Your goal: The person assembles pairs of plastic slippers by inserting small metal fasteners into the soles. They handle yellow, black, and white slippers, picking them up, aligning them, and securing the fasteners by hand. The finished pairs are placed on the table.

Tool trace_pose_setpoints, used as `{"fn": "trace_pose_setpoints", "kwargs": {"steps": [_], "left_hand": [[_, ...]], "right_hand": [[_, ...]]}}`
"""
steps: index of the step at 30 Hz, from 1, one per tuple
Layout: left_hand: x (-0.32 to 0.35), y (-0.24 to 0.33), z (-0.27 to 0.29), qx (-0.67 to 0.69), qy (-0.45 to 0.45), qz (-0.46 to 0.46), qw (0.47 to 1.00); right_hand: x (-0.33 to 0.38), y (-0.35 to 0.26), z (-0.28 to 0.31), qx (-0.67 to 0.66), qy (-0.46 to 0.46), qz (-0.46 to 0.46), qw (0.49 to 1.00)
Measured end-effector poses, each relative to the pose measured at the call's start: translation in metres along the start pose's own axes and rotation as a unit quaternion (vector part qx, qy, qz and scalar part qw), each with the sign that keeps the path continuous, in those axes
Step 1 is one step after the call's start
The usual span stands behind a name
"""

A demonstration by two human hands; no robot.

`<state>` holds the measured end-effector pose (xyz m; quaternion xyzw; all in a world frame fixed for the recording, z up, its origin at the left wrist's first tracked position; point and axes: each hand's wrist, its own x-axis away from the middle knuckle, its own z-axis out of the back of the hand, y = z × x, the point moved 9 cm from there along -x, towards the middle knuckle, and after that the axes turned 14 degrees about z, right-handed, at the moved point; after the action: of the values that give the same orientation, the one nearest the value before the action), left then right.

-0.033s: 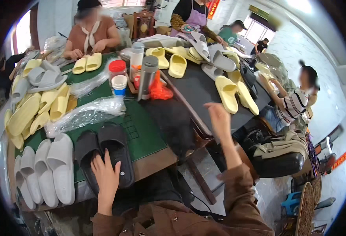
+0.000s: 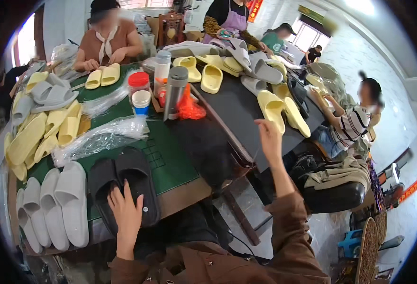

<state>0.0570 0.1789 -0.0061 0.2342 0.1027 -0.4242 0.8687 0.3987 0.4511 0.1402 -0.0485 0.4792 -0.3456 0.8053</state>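
Observation:
My left hand lies flat, fingers spread, on a pair of black slippers at the near edge of the green table. Left of them lie several grey slippers. My right hand is raised over the edge of the dark table, fingers drawn together, just below a pair of pale yellow slippers. Whether it pinches anything is too small to tell. Crumpled clear plastic bags lie beyond the black pair.
Yellow and grey slippers pile along the left side. A red-lidded jar, a paper cup and two flasks stand mid-table. People sit opposite and to the right. A black seat with clothes stands on my right.

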Motion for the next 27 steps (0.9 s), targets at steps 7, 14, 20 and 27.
{"fn": "trace_pose_setpoints", "kwargs": {"steps": [7,14,20,27], "left_hand": [[-0.003,0.008,-0.004,-0.004,-0.042,-0.002,0.999],[-0.001,0.0,-0.01,-0.008,-0.074,0.018,0.997],[-0.001,-0.001,-0.011,-0.013,-0.098,0.041,0.994],[-0.002,0.003,-0.008,-0.008,-0.059,0.018,0.998]], "right_hand": [[-0.011,0.188,0.057,0.23,-0.013,-0.102,0.968],[-0.018,0.241,0.064,0.258,0.053,-0.214,0.941],[-0.043,0.241,0.04,0.336,-0.063,-0.228,0.912],[-0.033,0.208,-0.015,0.122,-0.189,-0.111,0.968]]}}
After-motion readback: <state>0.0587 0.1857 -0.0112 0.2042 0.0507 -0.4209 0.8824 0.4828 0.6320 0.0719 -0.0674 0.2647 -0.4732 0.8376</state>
